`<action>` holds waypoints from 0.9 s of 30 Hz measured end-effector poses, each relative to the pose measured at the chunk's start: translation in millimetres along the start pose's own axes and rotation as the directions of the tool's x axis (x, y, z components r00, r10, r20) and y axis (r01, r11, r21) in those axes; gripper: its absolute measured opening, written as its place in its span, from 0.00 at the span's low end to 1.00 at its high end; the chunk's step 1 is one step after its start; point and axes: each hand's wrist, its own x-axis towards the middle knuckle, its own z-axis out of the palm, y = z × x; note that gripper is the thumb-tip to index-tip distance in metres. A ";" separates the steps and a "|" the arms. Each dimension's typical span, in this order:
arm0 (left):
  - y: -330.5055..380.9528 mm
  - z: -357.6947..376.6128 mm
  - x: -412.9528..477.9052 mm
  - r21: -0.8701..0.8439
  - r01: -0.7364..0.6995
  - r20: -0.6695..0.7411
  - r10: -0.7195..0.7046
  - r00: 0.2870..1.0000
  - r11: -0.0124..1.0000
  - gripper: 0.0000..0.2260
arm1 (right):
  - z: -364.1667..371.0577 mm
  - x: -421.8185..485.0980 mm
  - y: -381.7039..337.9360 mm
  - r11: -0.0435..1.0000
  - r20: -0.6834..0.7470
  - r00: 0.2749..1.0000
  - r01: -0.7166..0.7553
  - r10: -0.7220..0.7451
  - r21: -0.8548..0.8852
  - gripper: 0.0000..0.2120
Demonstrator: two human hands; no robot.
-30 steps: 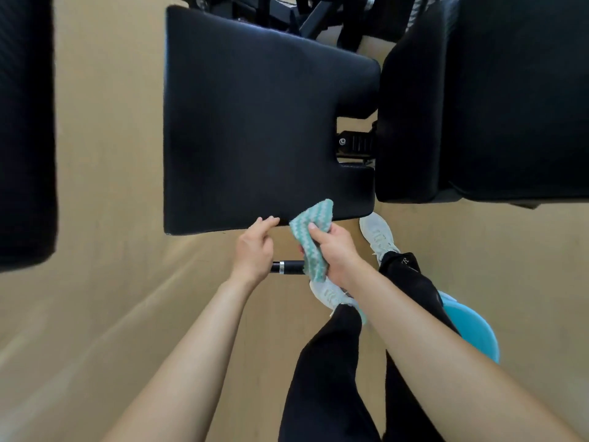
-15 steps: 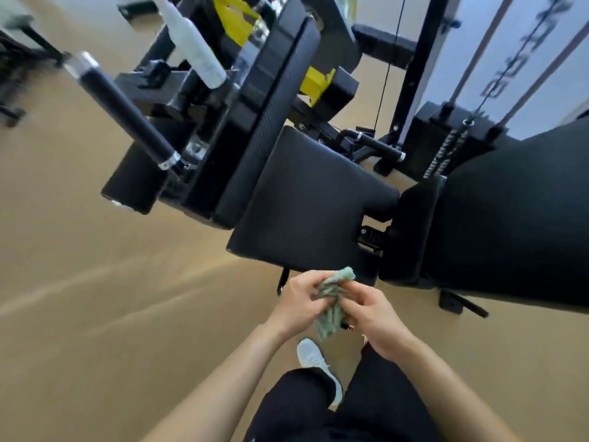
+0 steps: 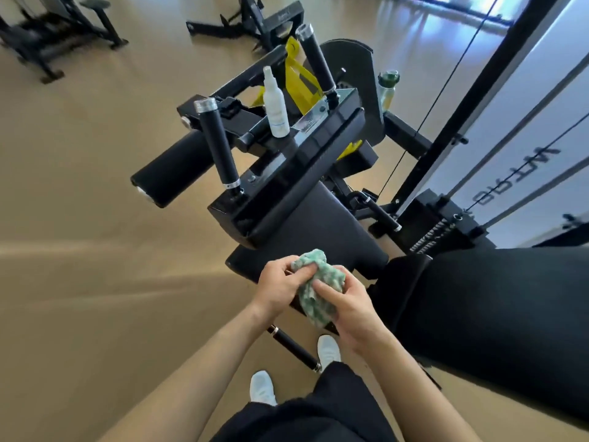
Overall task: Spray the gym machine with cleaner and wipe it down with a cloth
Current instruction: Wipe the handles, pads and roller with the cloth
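Tan flooring (image 3: 95, 282) is seen around the seat pad (image 3: 306, 240), just before which the soft, light cloth (image 3: 322, 282), best taken by its folds, is clutched by the left hand (image 3: 280, 287) and the right hand (image 3: 350, 306).

Crumpled green cloth (image 3: 328, 274) before black gym machine (image 3: 302, 173); white spray bottle (image 3: 276, 106) upright atop it.
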 end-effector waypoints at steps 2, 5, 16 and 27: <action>9.9 8.8 6.5 -0.039 0.013 -0.035 -0.014 0.999 0.999 0.06 | -7.4 14.9 -10.9 0.997 0.003 1.000 0.029 -0.029 -0.070 0.08; 21.7 23.6 15.7 -0.123 0.021 -0.132 -0.037 0.991 0.992 0.05 | -21.9 36.8 -31.1 0.993 0.029 0.999 0.041 -0.038 -0.108 0.13; 32.6 32.9 33.4 0.795 -0.160 -0.307 0.616 0.725 0.585 0.15 | -55.7 151.2 -74.4 0.975 -0.191 0.970 -0.114 0.151 0.189 0.14; 15.3 4.5 66.6 0.986 -0.015 -0.109 0.720 0.685 0.163 0.20 | 32.9 185.8 -70.2 0.994 -0.319 0.943 0.077 -0.097 -0.074 0.08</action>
